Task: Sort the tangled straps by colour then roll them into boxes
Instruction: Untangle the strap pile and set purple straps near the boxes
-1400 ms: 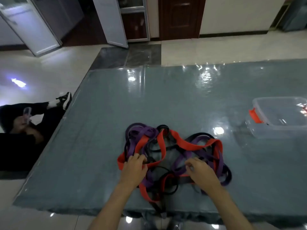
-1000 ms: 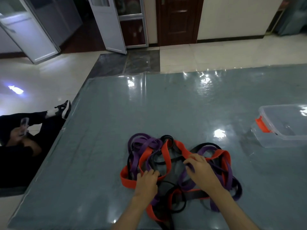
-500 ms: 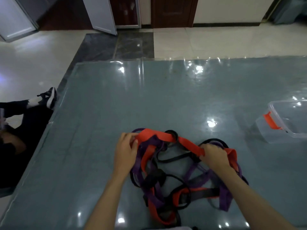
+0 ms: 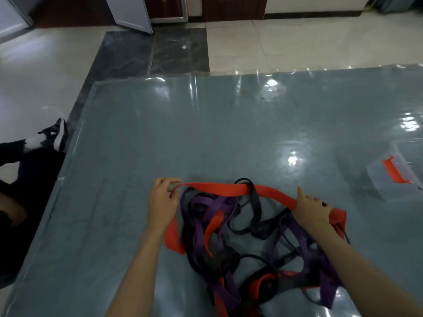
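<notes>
A tangle of red, purple (image 4: 206,216) and black straps (image 4: 256,209) lies on the near part of the grey-blue table (image 4: 206,133). One red strap (image 4: 219,187) is stretched taut across the top of the pile. My left hand (image 4: 162,202) pinches its left end, and my right hand (image 4: 311,208) grips it on the right. A black strap loops over the stretched red one near its middle. A clear plastic box (image 4: 398,177) with a red latch stands at the right edge, partly cut off.
A seated person's dark-trousered legs and black-and-white shoe (image 4: 55,135) are just off the table's left edge. Beyond the table's far edge lie glossy floor tiles and doors. A shiny plastic sheet covers the table.
Both hands have lifted a red strap out of the pile and drawn it wider apart, so it now spans between them. The camera has tipped further down.
</notes>
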The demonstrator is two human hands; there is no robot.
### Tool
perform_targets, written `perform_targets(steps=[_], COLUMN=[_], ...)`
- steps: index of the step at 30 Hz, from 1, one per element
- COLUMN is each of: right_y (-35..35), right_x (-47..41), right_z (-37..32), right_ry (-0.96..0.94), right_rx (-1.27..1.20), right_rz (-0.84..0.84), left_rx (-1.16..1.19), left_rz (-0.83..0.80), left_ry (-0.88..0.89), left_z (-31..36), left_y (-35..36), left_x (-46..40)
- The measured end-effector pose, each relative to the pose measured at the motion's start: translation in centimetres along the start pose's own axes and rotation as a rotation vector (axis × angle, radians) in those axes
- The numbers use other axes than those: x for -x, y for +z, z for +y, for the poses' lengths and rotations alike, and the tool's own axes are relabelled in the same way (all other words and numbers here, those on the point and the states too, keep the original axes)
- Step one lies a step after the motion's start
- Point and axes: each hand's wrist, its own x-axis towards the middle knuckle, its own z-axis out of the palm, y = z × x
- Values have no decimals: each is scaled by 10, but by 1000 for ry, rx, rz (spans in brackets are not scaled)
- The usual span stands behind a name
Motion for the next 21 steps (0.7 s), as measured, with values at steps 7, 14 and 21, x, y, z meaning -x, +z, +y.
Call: perform_targets(steps=[7, 14, 21], right_y=[8, 59, 90], right_x=[33, 87, 97], right_z=[-38, -101, -107], right_ry=[-298, -698, -705], right_rx=[-332, -352, -590], right_rz=[455, -51, -16], left_rx=[-116, 54, -14], left_rz=[51, -295, -248], left_ry=[-36, -376, -489], left_z=[-41, -59, -30], left_y=[13, 55, 78], left_x=[39, 97, 91])
